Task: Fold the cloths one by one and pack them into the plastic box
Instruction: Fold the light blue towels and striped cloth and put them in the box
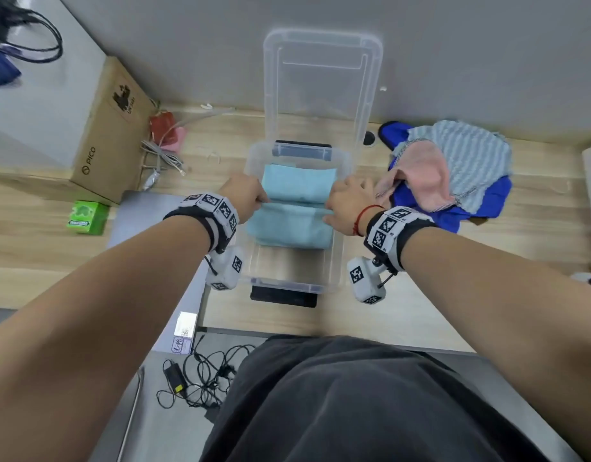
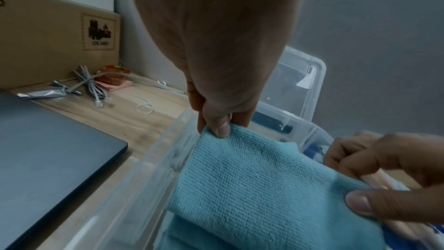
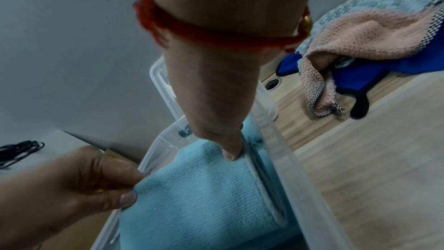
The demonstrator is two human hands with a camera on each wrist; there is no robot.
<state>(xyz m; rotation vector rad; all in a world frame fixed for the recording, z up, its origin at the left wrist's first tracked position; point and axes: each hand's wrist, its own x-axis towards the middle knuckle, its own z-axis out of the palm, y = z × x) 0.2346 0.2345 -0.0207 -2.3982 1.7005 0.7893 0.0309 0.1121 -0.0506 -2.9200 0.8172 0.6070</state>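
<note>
Pinching the left edge of a folded light-blue cloth, the left hand has thumb and fingers closed on the fabric just inside the left wall of the clear plastic box. The left wrist view shows the thumb on top of the cloth's corner and the weave as a fine, ribbed microfibre. The cloth is doubled over into a thick rectangle with a crease running across it between the two hands; it sits inside the box, over its far half, with the bare box floor showing nearer the person. A second layer of the same blue lies beneath it, though whether that is another cloth or part of this one cannot be told. The right hand grips the cloth's right edge, its thumb pressing on top beside the stitched hem, close against the right wall of the box. The box lid stands upright behind the box against the grey wall. Right of the box, on the wooden table, lies a heap of unfolded cloths: a pink one draped over a striped grey one and a bright blue one.
</note>
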